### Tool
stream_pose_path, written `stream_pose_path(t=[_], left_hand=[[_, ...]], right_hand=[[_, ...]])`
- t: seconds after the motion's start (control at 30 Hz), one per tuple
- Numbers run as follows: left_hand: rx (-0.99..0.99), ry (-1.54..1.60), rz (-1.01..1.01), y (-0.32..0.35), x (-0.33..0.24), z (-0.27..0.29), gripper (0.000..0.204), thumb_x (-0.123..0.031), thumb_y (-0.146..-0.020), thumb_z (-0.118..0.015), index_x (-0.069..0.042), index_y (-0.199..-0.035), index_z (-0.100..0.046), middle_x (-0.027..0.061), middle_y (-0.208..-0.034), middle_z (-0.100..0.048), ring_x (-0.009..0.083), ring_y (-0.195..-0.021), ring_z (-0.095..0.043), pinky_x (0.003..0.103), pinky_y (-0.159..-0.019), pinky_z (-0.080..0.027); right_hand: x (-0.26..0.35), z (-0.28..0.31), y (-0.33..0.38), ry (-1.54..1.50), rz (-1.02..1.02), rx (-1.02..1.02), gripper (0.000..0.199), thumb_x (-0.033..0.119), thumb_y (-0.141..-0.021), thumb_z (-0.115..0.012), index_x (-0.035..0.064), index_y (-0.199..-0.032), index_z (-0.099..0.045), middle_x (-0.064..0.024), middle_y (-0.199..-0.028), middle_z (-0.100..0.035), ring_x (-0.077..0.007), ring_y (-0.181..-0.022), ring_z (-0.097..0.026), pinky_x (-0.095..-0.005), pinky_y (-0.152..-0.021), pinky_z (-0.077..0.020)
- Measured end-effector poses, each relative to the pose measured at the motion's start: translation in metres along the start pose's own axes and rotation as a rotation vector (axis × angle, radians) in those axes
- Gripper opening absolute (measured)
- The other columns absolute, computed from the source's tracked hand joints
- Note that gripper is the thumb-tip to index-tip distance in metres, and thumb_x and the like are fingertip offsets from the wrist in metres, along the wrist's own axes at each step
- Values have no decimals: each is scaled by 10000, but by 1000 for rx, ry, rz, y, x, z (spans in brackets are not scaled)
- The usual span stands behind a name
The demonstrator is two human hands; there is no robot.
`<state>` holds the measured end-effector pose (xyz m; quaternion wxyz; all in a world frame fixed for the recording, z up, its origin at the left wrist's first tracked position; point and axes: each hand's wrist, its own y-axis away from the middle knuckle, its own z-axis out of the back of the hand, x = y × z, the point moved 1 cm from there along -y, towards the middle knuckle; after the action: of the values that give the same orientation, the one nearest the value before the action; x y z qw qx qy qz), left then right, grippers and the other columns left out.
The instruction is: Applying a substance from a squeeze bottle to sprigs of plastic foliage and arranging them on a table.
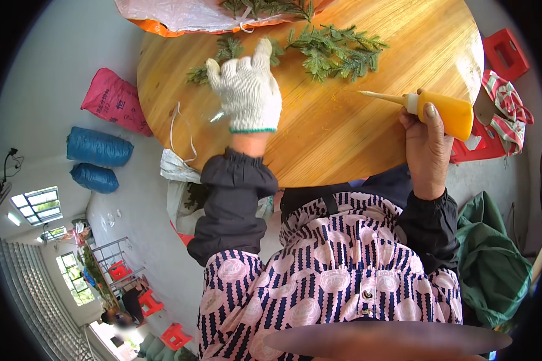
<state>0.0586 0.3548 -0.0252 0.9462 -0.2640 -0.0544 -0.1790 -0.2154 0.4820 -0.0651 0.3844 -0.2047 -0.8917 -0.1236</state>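
Wrapped round the yellow bottle [450, 114], the right hand [427, 147] holds it near the table's [427, 54] right edge; over-squeezing could make its nozzle [382, 96] drip. Whether the gloved left hand [247, 96] grips the sprig [229, 48] toward the far-left edge, I can't tell; a loose pinch could drop it.

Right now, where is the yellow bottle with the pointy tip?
In the head view, the yellow bottle is on the right, in the right hand, its pointy tip aimed left over the wooden table, below the green sprig.

Yellow bottle [456, 113] — nozzle [384, 96] pointing left; green sprigs [328, 57] — on wooden table [325, 144].
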Motion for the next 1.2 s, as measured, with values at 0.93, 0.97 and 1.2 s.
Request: stream_pose_path(t=[0.93, 0.97, 1.2], left_hand=[[179, 758, -60, 92, 20, 34, 714, 28, -802, -583, -59, -1506, -507, 143, -1527, -534, 321, -1358, -514, 413, -1188, -346], [51, 769, 62, 98, 20, 39, 717, 18, -798, -599, -44, -1506, -505, 165, -1518, -537, 331, -1369, -514, 427, -1168, -377], [-277, 657, 493, 126, -29, 52, 557, 3, -888, -671, 3, -1435, -567, 102, -958, -692, 212, -835, -618, 357, -745, -527]], right_hand=[[1, 37, 4, -85, -80, 70, 318, 220, -1008, -681, 49, -1266, -611, -100, -1196, -672, -222, -1072, -653, -377, -882, -570], [2, 38, 6, -66, -79, 63, 329, 233, -1012, -677, 43, -1272, -612, -103, -1200, -671, -222, -1072, -652, -376, -884, -569], [5, 30, 10, -43, -107, 92, 352, 253, -1021, -660, 14, -1276, -625, -108, -1212, -668, -242, -1075, -653, -378, -890, -567]])
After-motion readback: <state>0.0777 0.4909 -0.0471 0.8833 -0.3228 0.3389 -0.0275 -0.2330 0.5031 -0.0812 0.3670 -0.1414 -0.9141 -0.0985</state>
